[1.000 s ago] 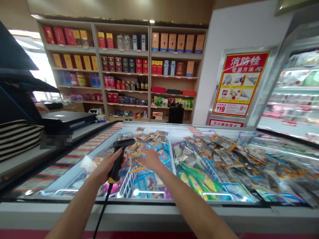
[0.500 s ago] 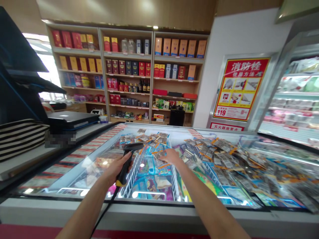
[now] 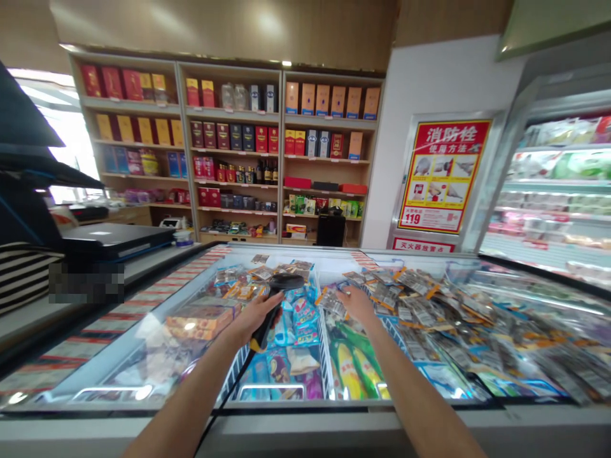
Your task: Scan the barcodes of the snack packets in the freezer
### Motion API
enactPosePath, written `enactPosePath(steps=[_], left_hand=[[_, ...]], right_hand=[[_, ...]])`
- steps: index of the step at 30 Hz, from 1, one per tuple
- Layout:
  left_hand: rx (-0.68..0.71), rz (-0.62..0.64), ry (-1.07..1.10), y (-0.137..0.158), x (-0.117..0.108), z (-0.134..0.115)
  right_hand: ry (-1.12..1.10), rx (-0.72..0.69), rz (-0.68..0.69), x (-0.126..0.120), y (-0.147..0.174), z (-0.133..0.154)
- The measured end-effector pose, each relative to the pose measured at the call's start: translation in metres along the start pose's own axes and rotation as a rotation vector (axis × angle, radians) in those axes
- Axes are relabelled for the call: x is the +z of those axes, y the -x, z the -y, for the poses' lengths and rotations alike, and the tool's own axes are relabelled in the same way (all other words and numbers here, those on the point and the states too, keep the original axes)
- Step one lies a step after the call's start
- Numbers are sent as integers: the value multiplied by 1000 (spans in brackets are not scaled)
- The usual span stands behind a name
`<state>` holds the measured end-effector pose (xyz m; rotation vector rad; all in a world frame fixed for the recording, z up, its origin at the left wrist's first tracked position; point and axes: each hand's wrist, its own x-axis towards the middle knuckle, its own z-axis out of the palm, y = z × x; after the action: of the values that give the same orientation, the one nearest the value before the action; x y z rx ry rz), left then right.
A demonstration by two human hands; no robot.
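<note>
Across the glass top of a chest freezer (image 3: 353, 434), two bare arms reach forward: the left hand (image 3: 256, 313) has its fingers clamped round the handle of a black scanner (image 3: 287, 281), its cord trailing toward the viewer, while the right hand (image 3: 358, 304) has its fingertips together on the edge of a small packet (image 3: 331, 301), above the glass between blue bags (image 3: 305, 316) and a heap of similar packets (image 3: 424, 304) to the right. Under the glass, nearer the front, are yellow corn packs (image 3: 352, 370). Beyond the freezer stand wooden shelves of boxes (image 3: 233, 137), with a red-and-yellow poster (image 3: 445, 175) on the wall at right.
</note>
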<state>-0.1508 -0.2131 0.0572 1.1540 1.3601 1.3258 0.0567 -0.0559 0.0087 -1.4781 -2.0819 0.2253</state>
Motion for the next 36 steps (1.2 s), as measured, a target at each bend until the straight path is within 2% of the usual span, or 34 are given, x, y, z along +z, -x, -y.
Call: enactPosePath(steps=[4,6,8,11,18,23,27,30,33,36], left_hand=[[28,56,-6,-21,13,1],[29,86,13,-27,16,7],[8,119,30,-29,16,13],[-10,152,17,-27,13,19],[10,166,2,-14,18,7],[3,145,25,-9,26,6],[-21,145,56,-10,27,5],[-24,105,71,-12,30,3],[-41,57,93,-14,33,1],[-57,61,84,-16,37,1]], right_hand=[[-10,12,40,5,-5,-10],[-156,8,34,7,-10,-14],[-335,18,-31,6,-18,-21],[-509,37,-120,2,-28,-31],[-790,110,-129,-12,-30,-34],[-890,105,-158,-13,-29,-34],[-916,144,-214,-12,-32,-39],[-885,195,-362,-21,-35,-47],[-703,266,-587,-46,-38,-65],[-466,392,-696,-79,-39,-93]])
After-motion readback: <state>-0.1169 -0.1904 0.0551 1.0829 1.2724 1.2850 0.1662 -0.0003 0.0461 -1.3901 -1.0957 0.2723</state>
